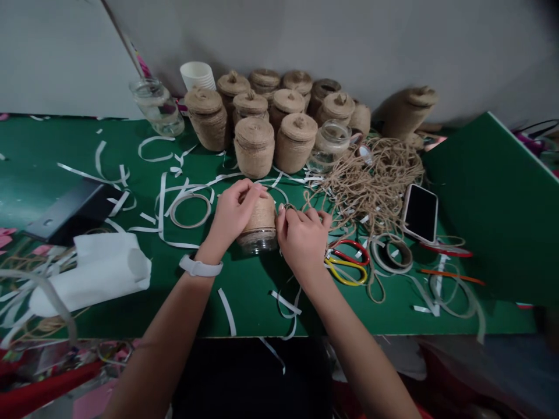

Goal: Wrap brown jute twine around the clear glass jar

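Observation:
A glass jar point(262, 221) stands near the front of the green table, most of its side wrapped in brown twine and a band of bare glass showing at the near end. My left hand point(238, 212) grips the jar from the left, thumb and fingers over its upper part. Close against the jar's right side is my right hand point(303, 233), its fingers curled and pinched around twine point(288, 206). The loose strand runs toward a tangled heap of twine point(375, 174) on the right. Part of the jar is hidden behind my left fingers.
Several twine-covered jars point(255, 148) stand along the wall, with bare glass jars point(157, 107) among them. Scissors point(349, 270), tape rolls point(393, 256) and a phone point(420, 213) lie to the right. White strips point(227, 311) and a tape ring point(190, 210) are scattered about.

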`<state>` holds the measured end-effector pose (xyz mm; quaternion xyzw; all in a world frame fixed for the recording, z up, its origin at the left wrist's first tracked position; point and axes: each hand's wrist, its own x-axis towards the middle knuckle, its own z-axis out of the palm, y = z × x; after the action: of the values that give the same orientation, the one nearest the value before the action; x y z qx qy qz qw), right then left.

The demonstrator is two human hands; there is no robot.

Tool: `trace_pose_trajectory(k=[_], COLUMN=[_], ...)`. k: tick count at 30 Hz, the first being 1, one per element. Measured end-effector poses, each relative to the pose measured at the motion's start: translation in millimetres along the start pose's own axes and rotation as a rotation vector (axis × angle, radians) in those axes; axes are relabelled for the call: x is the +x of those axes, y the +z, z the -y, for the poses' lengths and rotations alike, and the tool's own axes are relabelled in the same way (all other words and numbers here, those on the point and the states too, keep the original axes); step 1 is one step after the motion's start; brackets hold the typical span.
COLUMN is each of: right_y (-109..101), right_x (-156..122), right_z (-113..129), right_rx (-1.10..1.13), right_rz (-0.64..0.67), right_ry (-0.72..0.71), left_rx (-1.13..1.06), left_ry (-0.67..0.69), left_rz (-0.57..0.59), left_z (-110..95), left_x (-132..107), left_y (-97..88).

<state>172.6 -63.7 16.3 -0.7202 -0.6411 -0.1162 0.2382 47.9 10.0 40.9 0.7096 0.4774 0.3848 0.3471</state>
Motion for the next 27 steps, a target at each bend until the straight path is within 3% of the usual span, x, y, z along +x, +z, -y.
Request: trace_pose_trajectory(k=[3,6,9,12,15,22,24,27], right_y=[-1.7,-6.0,-13.9,-22.6,-26.0,-17.8,-17.1,-17.2], right_x=[0.4,4.5,10.3,14.5,15.1,2.2,-2.2,-5.5], right_z=[3.2,1.6,-9.2,-24.6,-33.6,-26.1,-24.5,-23.4], right_rx=[0.015,0.077,0.284,0.593,0.723,0.546,0.499,0.475], right_rz=[0.037,0.144,0.344,0.496,0.479,0.336,0.337,0.338], right_ry=[-0.011,0.012,0.000,-0.066,-0.039,0.045,0.062,0.082], left_rx=[0.315,0.470,0.414,0.215,0.062,-0.195,-0.144,-0.006], left_ry=[0.057,0.136,0.116,0.095,0.076,0.057,0.084,0.173], left_rz=[0.040,0.152,0.178,0.110,0.029,-0.111,-0.069,0.126], left_z=[-18.2,-25.9,-20.6,-10.2,-0.7,9.8,10.7,14.6], left_x=[1.5,1.5,2.8,5.0,4.5,-9.2,-13.0,-17.4], left_y=[1.1,6.4,6.2,-0.2,-2.7,13.3,11.2,0.4])
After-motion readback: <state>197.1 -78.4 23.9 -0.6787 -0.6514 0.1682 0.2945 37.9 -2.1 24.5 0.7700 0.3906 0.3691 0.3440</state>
